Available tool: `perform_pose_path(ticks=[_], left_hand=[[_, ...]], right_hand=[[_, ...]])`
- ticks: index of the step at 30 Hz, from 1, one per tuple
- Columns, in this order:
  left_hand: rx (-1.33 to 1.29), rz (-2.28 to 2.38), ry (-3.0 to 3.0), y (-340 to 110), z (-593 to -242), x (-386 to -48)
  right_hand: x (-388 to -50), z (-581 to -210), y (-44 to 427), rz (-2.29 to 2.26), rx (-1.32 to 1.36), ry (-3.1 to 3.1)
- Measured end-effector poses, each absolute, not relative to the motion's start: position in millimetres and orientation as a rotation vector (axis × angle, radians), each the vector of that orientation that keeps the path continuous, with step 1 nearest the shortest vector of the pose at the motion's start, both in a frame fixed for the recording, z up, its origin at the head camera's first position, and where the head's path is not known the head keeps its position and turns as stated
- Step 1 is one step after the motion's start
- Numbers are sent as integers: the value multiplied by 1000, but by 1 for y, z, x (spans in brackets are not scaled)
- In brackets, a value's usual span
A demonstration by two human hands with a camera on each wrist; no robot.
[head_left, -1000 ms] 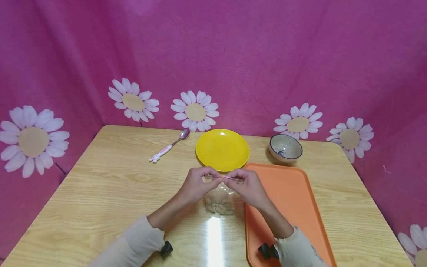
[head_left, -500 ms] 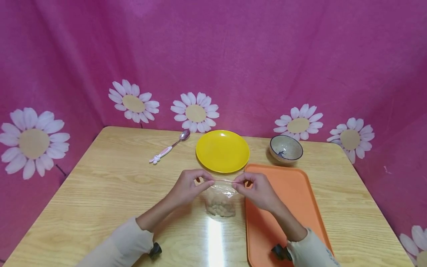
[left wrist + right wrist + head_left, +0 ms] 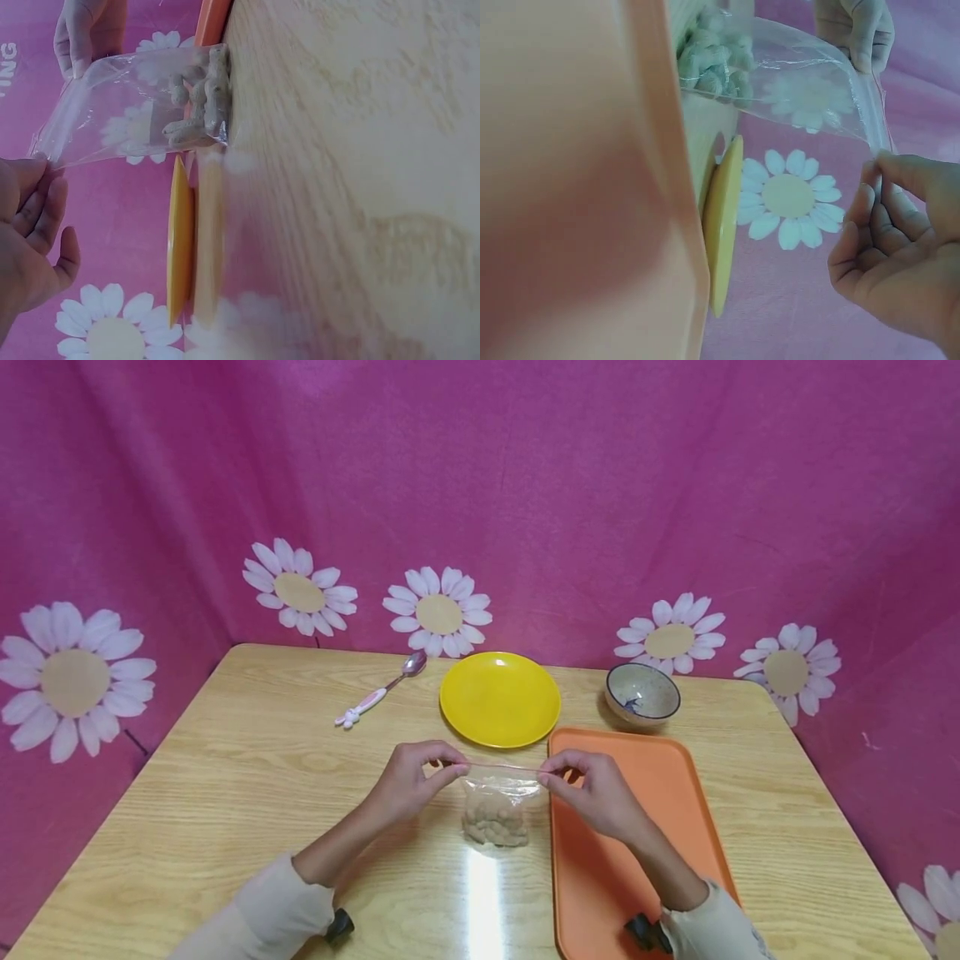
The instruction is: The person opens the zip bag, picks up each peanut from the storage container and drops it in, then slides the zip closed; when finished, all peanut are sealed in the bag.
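A clear zip-top plastic bag stands upright near the middle of the table, its top edge stretched between both hands. Peanuts in their shells lie at the bottom of the bag. My left hand pinches one top corner between thumb and forefinger, the other fingers loosely bent in the left wrist view. At the opposite corner my right hand pinches the bag the same way. A thin red line runs along the bag's top edge. In the right wrist view the bag's lower part is partly cut off by the frame.
Just beyond the bag lies a yellow plate. An orange tray is under and beside the right forearm. A patterned bowl stands behind the tray, and a spoon with a rabbit-shaped handle lies at the back left.
My hands have moved apart along the bag's top edge, left hand leftward and right hand rightward, from nearly touching to gripping the two corners. The edge now shows as a straight line.
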State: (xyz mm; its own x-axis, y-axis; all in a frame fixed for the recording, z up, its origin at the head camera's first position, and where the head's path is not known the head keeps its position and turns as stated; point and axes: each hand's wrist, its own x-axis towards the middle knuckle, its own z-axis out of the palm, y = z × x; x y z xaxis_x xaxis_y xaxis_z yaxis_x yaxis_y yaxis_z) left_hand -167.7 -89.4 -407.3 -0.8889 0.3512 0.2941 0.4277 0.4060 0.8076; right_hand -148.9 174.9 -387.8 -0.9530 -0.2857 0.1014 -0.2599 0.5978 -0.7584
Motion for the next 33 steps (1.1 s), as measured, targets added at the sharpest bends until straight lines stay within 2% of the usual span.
perform_pose_path(ticks=[10, 14, 17, 26, 33], left_hand=[[-759, -1640, -2642, -102, -389, -153], [-819, -1758, -2727, -105, -384, -154], [-785, -1829, -2786, -106, -386, -159], [-457, -1852, -2843, -95, -416, -189], [-217, -1728, -2870, -81, -437, -208]], right_hand=[[-140, -377, 185, -1468, -726, 2452], [-143, -375, 186, -1487, -732, 2327], [-151, -379, 182, -1458, -663, 2284], [-187, -400, 163, -1261, -421, 2443], [-208, -409, 152, -1102, -165, 2503]])
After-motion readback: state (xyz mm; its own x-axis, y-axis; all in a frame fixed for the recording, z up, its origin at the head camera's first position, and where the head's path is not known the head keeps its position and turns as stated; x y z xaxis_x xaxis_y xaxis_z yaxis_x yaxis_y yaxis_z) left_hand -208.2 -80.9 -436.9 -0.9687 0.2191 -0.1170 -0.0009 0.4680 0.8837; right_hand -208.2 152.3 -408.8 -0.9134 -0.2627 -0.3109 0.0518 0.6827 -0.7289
